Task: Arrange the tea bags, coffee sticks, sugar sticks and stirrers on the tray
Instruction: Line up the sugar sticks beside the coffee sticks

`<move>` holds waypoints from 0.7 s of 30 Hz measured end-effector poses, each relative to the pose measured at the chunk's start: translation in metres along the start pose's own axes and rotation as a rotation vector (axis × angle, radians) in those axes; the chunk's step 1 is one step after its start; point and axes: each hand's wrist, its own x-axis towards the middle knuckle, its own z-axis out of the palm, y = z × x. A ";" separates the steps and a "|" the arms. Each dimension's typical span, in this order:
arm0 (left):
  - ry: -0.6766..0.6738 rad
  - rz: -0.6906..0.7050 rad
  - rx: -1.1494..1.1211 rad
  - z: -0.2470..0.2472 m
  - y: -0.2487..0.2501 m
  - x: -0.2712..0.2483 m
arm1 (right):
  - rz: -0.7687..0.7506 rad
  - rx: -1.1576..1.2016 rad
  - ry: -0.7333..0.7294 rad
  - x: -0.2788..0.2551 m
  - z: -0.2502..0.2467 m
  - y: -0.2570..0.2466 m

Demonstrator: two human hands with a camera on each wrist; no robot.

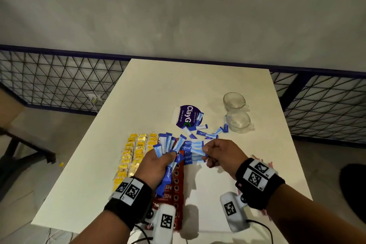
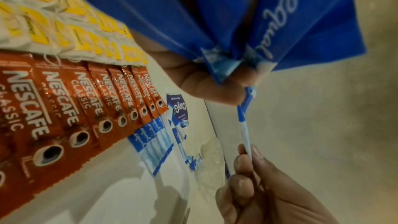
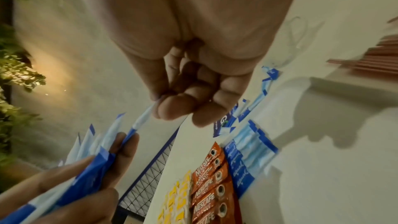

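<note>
My left hand [image 1: 156, 162] gripped a fanned bunch of sugar sticks [image 1: 168, 145]; my right hand [image 1: 219, 152] pinched one stick's [image 2: 244, 126] end. Beneath them lay coffee sticks [image 1: 174, 190], with tea bags [image 1: 132, 156] further left. A tug could scatter the loosely held fan

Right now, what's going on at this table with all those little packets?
A person is sorting drink supplies. The left hand grips a fan of blue sugar sticks, while the right hand pinches one stick from it. Yellow tea bags and red coffee sticks already lie in rows; a few sugar sticks lie beside them.
</note>
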 end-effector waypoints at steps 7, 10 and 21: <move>0.064 -0.057 0.103 -0.033 -0.020 0.007 | 0.190 -0.239 0.113 0.014 -0.020 0.053; 0.078 -0.082 0.103 -0.049 -0.028 0.008 | 0.245 -0.425 0.080 0.022 -0.022 0.077; 0.084 -0.117 0.107 -0.084 -0.040 0.003 | 0.269 -0.631 0.170 0.053 0.007 0.085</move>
